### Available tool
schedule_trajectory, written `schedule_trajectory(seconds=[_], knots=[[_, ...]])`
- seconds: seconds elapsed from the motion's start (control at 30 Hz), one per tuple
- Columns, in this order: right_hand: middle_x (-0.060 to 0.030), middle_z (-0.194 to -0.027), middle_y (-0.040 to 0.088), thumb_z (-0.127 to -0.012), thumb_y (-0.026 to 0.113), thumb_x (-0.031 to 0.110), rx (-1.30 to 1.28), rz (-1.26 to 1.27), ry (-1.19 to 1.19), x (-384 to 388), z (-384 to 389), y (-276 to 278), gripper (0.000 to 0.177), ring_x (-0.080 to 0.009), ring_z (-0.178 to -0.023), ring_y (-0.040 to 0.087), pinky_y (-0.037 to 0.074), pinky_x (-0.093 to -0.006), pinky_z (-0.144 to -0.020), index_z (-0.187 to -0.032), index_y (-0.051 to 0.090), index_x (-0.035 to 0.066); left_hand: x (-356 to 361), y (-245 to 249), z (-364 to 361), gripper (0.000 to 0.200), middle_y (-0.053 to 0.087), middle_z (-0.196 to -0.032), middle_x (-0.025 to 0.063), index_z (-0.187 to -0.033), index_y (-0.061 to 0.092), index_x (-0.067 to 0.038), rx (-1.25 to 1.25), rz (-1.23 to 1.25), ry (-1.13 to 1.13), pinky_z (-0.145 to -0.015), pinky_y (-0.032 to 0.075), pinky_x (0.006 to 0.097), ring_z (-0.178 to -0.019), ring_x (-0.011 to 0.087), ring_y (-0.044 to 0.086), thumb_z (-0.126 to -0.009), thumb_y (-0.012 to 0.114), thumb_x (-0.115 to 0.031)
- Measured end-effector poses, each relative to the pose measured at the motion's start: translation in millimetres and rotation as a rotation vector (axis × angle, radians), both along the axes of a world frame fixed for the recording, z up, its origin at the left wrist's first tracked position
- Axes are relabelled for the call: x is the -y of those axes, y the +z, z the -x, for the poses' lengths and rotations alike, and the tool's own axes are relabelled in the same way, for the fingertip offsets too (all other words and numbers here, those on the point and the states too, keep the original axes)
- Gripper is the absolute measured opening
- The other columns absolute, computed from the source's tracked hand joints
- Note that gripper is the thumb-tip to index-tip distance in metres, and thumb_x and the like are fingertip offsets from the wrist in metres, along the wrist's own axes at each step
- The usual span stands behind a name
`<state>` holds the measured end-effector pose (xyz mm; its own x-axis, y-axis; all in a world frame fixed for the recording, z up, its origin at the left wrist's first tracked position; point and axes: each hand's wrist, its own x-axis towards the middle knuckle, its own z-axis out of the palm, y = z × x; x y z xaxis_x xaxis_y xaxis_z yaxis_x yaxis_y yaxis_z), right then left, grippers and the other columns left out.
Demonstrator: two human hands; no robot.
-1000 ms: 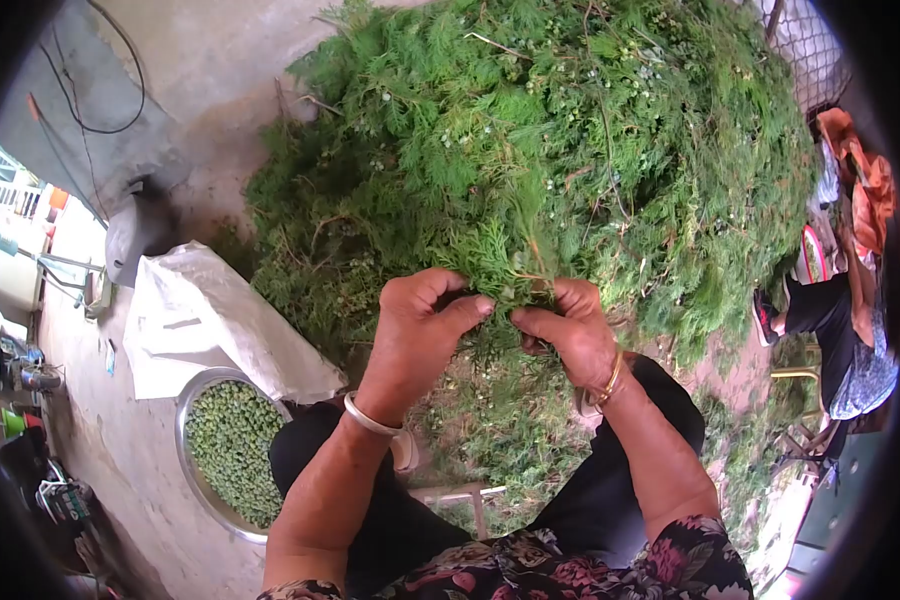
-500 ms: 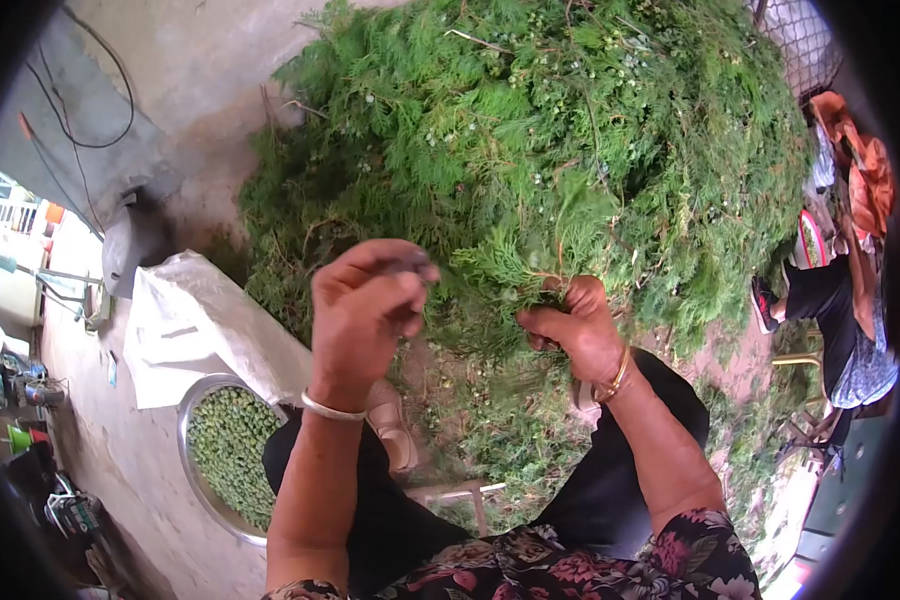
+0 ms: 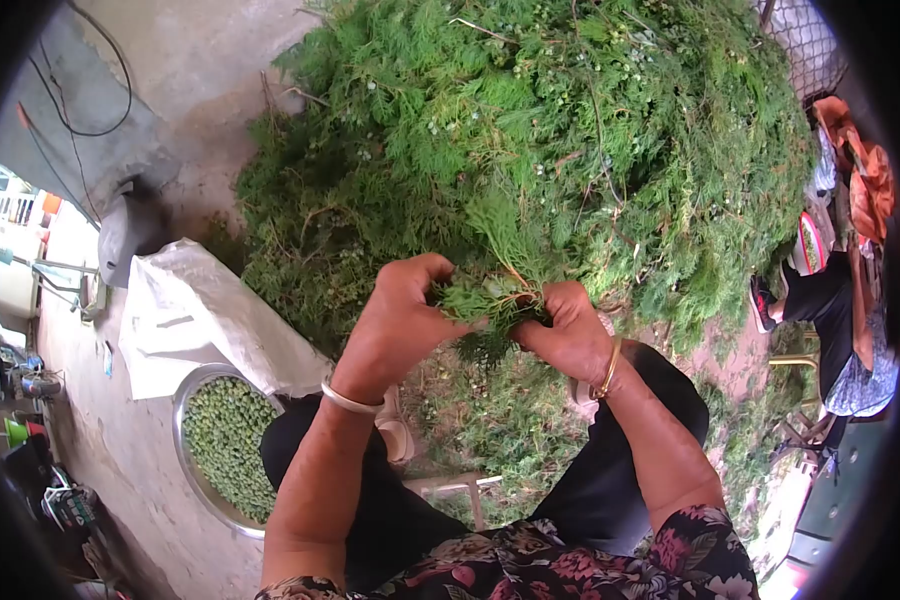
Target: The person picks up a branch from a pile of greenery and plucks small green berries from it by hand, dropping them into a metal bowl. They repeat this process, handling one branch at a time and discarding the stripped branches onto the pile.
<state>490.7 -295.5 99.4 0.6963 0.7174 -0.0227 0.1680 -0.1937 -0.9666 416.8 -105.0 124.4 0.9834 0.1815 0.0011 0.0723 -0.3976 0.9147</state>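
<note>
In front of my knees, my right hand [image 3: 568,325] is closed round the stem end of a green cypress sprig [image 3: 505,255], its feathery leaves pointing up and to the left. My left hand [image 3: 395,320] is at the sprig's left side, thumb and forefinger apart, with the thumb tip touching the leaves. Its other fingertips are hidden. Beyond both hands rises a large heap of cypress branches [image 3: 490,130] dotted with small pale cones. To my left, a round metal basin [image 3: 182,455] holds many small green cones [image 3: 228,440].
A white sack [image 3: 210,315] lies against the basin's far side. Loose cypress bits [image 3: 500,430] cover the ground between my legs. At the right sits another person, with a dark trouser leg [image 3: 820,300] and shoe showing. A wire mesh [image 3: 802,45] stands behind the heap.
My left hand has come down and right, from raised with fingers bunched to touching the sprig with fingers apart. My right hand still grips the sprig, whose leaves now point more upward.
</note>
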Motion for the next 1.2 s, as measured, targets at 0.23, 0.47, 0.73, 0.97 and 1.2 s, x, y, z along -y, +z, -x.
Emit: schedule_trajectory(seconds=[0.23, 0.47, 0.73, 0.97, 1.2], knots=[[0.0016, -0.056, 0.051, -0.078, 0.062, 0.006, -0.273, 0.017, -0.036, -1.9, 0.7, 9.6, 0.009, -0.0042, -0.052, 0.044, 0.037, -0.0239, -0.048, -0.085, 0.066, 0.001, -8.0, -9.5, 0.3, 0.016, 0.058, -0.069, -0.0006, -0.084, 0.060, 0.004, -0.014, 0.067, -0.123, -0.058, 0.042, 0.0245, -0.062, 0.0061, 0.049, -0.072, 0.069, -0.001], [0.0019, -0.055, 0.052, -0.083, 0.063, 0.010, -0.470, -0.064, -0.026, -6.5, 3.3, -3.2, 0.020, -0.0052, -0.048, 0.047, 0.037, -0.0231, -0.044, -0.066, 0.058, 0.002, -9.7, -24.0, -1.3, 0.014, 0.057, -0.066, 0.0101, -0.084, 0.056, 0.006, 0.276, -0.287, 0.172, -0.051, 0.040, 0.0303, -0.055, 0.0143, 0.053, -0.079, 0.063, -0.005], [-0.0006, -0.053, 0.054, -0.084, 0.063, 0.012, -0.443, -0.086, -0.081, 0.1, -1.7, 2.6, 0.024, -0.0067, -0.047, 0.050, 0.039, -0.0233, -0.044, -0.062, 0.057, 0.003, -23.5, -3.1, 13.5, 0.028, 0.059, -0.072, 0.0120, -0.094, 0.059, -0.002, 0.004, 1.056, 0.268, -0.039, 0.035, 0.0205, -0.053, 0.0108, 0.049, -0.095, 0.051, -0.029], [0.0016, -0.053, 0.052, -0.084, 0.061, 0.011, -0.399, -0.070, -0.096, -3.6, 1.4, 2.8, 0.021, -0.0049, -0.047, 0.046, 0.035, -0.0236, -0.044, -0.065, 0.058, 0.003, 13.0, -4.2, 11.6, 0.007, 0.058, -0.064, 0.0009, -0.078, 0.066, 0.001, 0.084, 0.408, 0.275, -0.045, 0.035, 0.0189, -0.052, 0.0042, 0.047, -0.080, 0.068, -0.005], [0.0027, -0.053, 0.050, -0.083, 0.060, 0.011, -0.332, -0.011, -0.049, -8.4, 4.7, 3.5, 0.018, -0.0044, -0.048, 0.044, 0.033, -0.0237, -0.044, -0.068, 0.059, 0.002, 18.6, -30.1, 7.8, 0.011, 0.059, -0.059, 0.0086, -0.080, 0.063, 0.000, 0.233, -0.033, 0.098, -0.049, 0.042, 0.0297, -0.049, 0.0141, 0.051, -0.074, 0.070, -0.005]])
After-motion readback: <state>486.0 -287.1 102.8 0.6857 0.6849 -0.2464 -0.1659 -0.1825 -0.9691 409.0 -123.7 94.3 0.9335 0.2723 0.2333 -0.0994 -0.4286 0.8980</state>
